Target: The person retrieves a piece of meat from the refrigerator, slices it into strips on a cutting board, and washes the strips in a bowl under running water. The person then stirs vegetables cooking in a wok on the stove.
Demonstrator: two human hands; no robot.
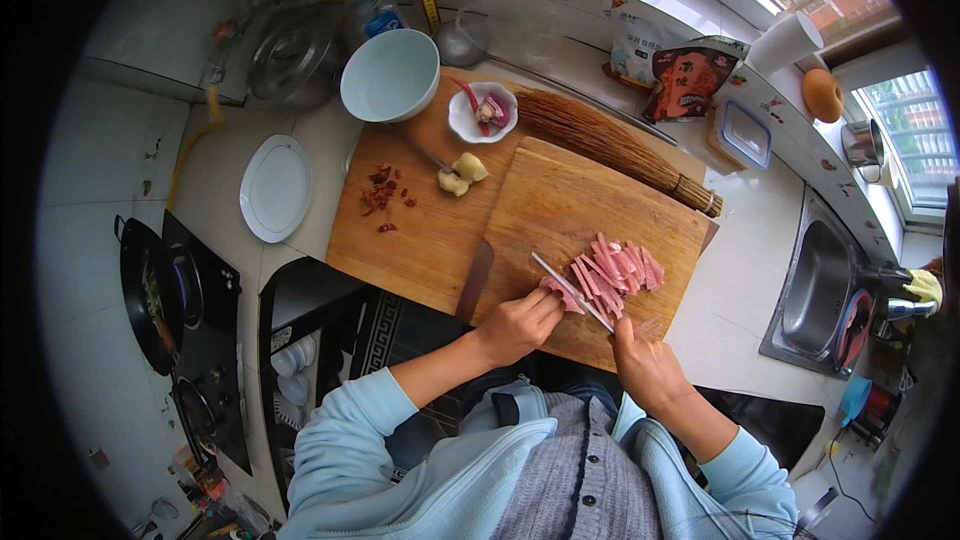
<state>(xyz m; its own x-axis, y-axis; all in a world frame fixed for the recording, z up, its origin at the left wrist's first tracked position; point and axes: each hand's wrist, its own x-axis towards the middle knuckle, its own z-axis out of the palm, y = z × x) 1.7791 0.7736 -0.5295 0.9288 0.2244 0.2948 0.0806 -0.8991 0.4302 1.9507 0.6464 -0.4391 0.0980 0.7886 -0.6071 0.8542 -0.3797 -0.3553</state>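
Observation:
My right hand (651, 369) grips a kitchen knife (571, 291), seen almost edge-on as a thin bright line. Its blade stands against a piece of pink meat (559, 292), which my left hand (523, 324) presses to the board with bent fingertips. Just right of the blade lies a pile of sliced meat strips (616, 270). Several thin slices are also partly visible beside my right hand. All of this rests on a wooden cutting board (555, 195), which lies on top of another wooden board (420, 262).
Left of the meat sit ginger pieces (461, 174) and chopped dried chili (380, 191). Behind are a scalloped dish (459, 127), a pale bowl (390, 75) and a bristle brush (607, 139). A white plate (275, 187), wok (146, 292) and sink (814, 277) flank the boards.

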